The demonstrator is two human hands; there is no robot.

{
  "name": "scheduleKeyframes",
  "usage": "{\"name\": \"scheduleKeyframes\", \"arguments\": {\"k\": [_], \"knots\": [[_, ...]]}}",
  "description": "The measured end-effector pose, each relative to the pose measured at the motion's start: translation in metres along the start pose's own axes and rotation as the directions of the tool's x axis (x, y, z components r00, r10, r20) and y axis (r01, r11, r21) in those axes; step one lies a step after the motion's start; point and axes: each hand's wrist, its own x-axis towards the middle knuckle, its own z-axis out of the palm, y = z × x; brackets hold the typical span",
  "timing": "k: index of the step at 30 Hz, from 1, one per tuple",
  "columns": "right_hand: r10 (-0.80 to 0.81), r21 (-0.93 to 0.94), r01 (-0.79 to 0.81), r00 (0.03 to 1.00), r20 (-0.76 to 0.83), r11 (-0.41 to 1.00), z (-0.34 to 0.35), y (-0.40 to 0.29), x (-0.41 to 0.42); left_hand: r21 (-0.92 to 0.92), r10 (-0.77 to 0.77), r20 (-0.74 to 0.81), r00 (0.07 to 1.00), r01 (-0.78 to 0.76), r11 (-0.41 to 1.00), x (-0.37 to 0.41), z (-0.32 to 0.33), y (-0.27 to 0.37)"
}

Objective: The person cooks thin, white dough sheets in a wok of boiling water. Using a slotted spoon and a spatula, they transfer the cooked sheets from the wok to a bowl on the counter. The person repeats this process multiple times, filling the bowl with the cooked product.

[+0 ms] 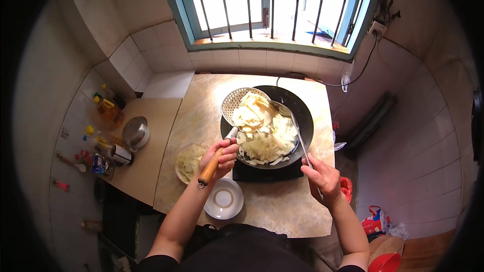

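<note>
My left hand (220,157) grips the wooden handle of a perforated metal skimmer (229,102), which is tilted over the left side of a black wok (304,121). Pale sliced vegetable pieces (252,111) fill the skimmer and spill at its edge. More chopped pale vegetable, apparently cabbage (264,145), lies in the wok. With my right hand (321,176) I hold the long metal handle of a spatula (299,133); its head is among the food near the skimmer's right rim. The wok stands on a black cooktop (267,173).
A bowl of shredded vegetable (187,163) is left of the wok, partly behind my left hand. An empty white plate (223,198) sits nearer me. A metal pot (136,133) and several bottles (109,110) stand on the left counter. A black cable (365,72) runs behind the wok.
</note>
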Motion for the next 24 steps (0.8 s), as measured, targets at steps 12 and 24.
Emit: {"name": "scheduleKeyframes", "arguments": {"k": [12,24], "knots": [[0.562,0.538,-0.338,0.76,-0.328,0.772,-0.005,0.011,-0.043,-0.178,0.041,0.07,0.997,-0.028,0.984,0.003,0.004,-0.012],[0.928,0.947,-0.229,0.346,-0.136,0.224,0.022,0.011,-0.084,-0.073,0.05,0.095,0.994,-0.043,0.996,0.014,0.001,-0.017]]}}
